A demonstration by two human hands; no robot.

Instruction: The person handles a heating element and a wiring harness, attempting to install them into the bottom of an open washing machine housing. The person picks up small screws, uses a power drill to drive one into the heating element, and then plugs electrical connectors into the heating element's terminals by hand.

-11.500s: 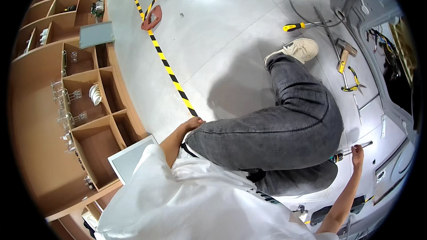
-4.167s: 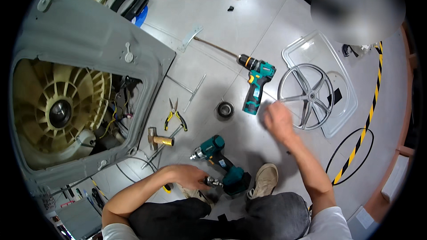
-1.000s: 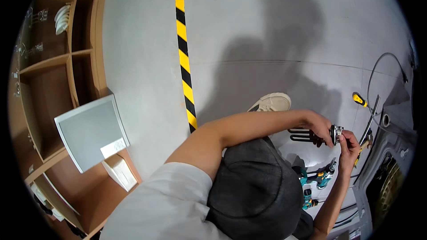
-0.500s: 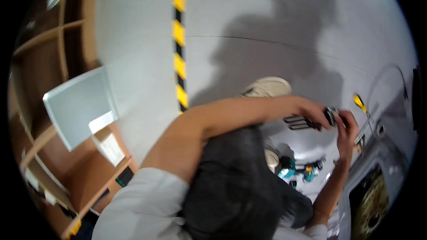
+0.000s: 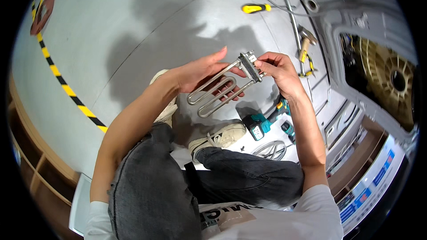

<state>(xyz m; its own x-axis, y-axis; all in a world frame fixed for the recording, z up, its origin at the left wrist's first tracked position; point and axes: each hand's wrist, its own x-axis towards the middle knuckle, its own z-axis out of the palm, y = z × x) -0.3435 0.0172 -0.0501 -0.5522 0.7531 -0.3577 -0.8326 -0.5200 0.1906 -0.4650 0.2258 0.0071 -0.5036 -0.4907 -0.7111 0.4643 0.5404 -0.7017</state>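
Right hand (image 5: 283, 72): closing in a thumb-and-finger pinch on the terminal end of the heating element (image 5: 231, 79)
Left hand (image 5: 198, 74): standing wide, thumb lifting clear, fingers spreading behind the tubes; I can't tell whether they are touching
Heating element: hanging between the hands above the floor, its bent loops pointing toward the left wrist
Step, as I'm judging it: the person is handling and looking over the element; any move from here is calling for a steady right pinch and the left fingers supporting the loops
Floor: a teal cordless power tool (image 5: 258, 126) is lying near the right forearm; farther out, pliers (image 5: 308, 69), a hammer (image 5: 306, 42) and a screwdriver (image 5: 255, 8)
Washing-machine cabinet (image 5: 327, 29): standing at the right, its opening showing a cream tub (image 5: 391, 69)
Against half a second ago: the left hand is opening rather than wrapping the element, and the loops are showing fully
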